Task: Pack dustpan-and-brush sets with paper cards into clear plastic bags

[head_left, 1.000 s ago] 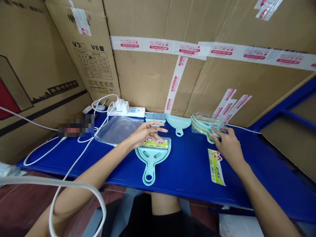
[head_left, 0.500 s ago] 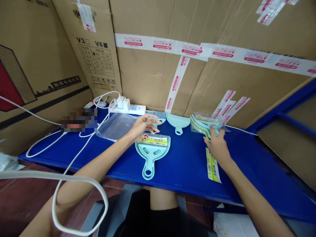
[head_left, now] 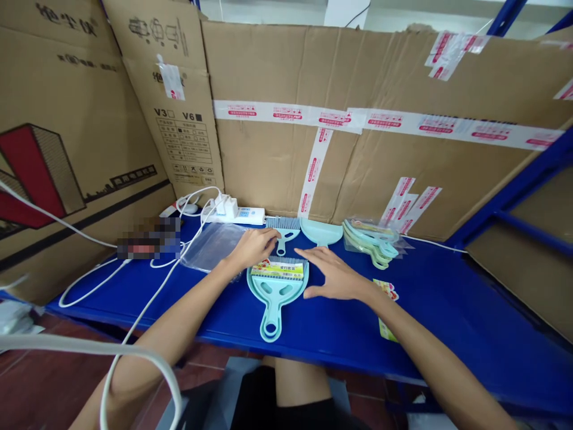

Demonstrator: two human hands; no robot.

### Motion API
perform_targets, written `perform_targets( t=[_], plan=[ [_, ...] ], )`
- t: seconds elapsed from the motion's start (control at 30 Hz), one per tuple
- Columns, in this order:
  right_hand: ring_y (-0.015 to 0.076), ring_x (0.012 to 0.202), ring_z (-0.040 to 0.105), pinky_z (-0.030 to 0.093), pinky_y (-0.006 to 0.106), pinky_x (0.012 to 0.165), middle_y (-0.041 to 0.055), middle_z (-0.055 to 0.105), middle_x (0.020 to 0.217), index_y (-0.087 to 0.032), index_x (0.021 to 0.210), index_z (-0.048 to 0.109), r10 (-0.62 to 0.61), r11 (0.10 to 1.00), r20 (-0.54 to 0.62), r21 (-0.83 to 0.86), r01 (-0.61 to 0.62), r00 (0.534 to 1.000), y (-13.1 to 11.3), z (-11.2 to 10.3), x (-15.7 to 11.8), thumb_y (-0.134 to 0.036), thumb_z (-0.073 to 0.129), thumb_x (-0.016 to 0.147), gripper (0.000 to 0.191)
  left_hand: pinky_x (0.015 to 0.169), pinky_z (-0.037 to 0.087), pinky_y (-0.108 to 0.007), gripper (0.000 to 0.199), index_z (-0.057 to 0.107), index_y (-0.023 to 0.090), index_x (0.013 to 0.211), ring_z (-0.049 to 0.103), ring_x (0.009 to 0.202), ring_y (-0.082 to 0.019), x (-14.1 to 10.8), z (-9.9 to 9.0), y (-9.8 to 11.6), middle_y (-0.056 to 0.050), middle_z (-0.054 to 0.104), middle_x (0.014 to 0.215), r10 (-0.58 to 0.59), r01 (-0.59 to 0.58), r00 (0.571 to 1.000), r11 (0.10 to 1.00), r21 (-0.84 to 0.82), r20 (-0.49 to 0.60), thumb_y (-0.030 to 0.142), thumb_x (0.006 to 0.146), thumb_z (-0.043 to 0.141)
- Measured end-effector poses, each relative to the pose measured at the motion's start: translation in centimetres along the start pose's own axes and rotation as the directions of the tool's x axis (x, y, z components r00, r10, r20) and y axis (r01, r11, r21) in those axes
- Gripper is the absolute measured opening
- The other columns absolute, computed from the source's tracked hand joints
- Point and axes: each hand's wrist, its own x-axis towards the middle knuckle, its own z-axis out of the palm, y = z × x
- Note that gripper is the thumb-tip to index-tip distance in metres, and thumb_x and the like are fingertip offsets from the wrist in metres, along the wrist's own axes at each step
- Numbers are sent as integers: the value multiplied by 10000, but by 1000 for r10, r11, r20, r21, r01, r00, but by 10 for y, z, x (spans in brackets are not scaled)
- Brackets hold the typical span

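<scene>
My left hand [head_left: 254, 247] is over the table with its fingers loosely bent and nothing visible in them. Its fingertips overlap the edge of a light blue hand brush [head_left: 283, 226] at the back; I cannot tell whether they touch. My right hand [head_left: 333, 275] is open, thumb and fingers spread, at the right side of a light blue dustpan [head_left: 271, 307]. A brush with grey bristles lies in that dustpan, with a yellow-green label card [head_left: 278, 270] across it. Another light blue dustpan [head_left: 320, 230] lies behind my right hand, its handle partly hidden.
Packaged blue and green brush-and-dustpan sets [head_left: 371, 242] lie at the back right. Another label card [head_left: 387, 331] is partly behind my right forearm. A clear plastic bag [head_left: 212, 246], power strip [head_left: 250, 215] and white cables are at left. Cardboard walls [head_left: 268, 155] enclose the back.
My right hand has left the packaged sets and moved left to the dustpan with the label, opening. My left hand's fingers are more bent. The view has tilted up.
</scene>
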Motion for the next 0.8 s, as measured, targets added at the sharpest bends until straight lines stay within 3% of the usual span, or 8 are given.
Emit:
perform_targets(
  t=[0.07, 0.17, 0.33, 0.5, 0.7, 0.8],
  plan=[
    [427, 1568, 324, 323, 622, 1248, 223, 412, 1688, -258, 1742, 241, 38, 999, 65, -16, -37, 997, -3, 14, 3, -803, 810, 741, 1274, 771, 504, -337, 269, 725, 210, 1145, 758, 884, -251, 0, 1, -1, -67, 812, 1078, -14, 14, 1000, 1000, 15, 16, 159, 1018, 494],
    [444, 1590, 253, 302, 644, 1248, 241, 359, 1711, -259, 1755, 170, 67, 998, 54, -25, -65, 996, -6, 29, 3, -844, 798, 712, 1350, 772, 509, -341, 273, 731, 214, 1142, 766, 914, -261, 1, 4, 1, -69, 814, 1098, -20, 18, 999, 999, 49, 43, 173, 1022, 489],
    [390, 1440, 415, 340, 581, 1237, 211, 498, 1538, -232, 1745, 228, 77, 997, -47, 18, -76, 996, -15, 38, 5, -787, 854, 699, 1339, 757, 510, -340, 269, 746, 220, 1121, 776, 907, -270, 0, 6, 7, -62, 826, 1103, -81, 77, 996, 992, 98, 31, 183, 1010, 504],
    [365, 1308, 505, 415, 567, 1172, 142, 547, 1329, -282, 1716, 316, 187, 977, -40, 111, -182, 981, -22, 37, 2, -696, 910, 693, 1254, 754, 508, -327, 274, 759, 230, 1102, 773, 893, -258, 1, 6, 11, -50, 830, 1075, -112, 109, 993, 990, 89, 35, 175, 992, 514],
    [385, 1382, 484, 405, 577, 1185, 152, 526, 1423, -292, 1726, 279, 196, 975, -39, 113, -191, 980, -24, 37, -5, -729, 903, 677, 1296, 731, 487, -326, 275, 762, 224, 1072, 763, 860, -261, 2, 4, 13, -62, 826, 1022, -144, 135, 987, 984, 119, 68, 179, 994, 502],
    [385, 1392, 494, 430, 572, 1161, 167, 539, 1426, -268, 1732, 260, 267, 958, -52, 120, -260, 962, -28, 38, -8, -745, 837, 756, 1230, 688, 456, -319, 268, 755, 213, 1094, 753, 796, -259, 1, 3, 13, -74, 817, 933, -98, 74, 978, 988, 138, 183, 208, 1009, 501]
  ],
)
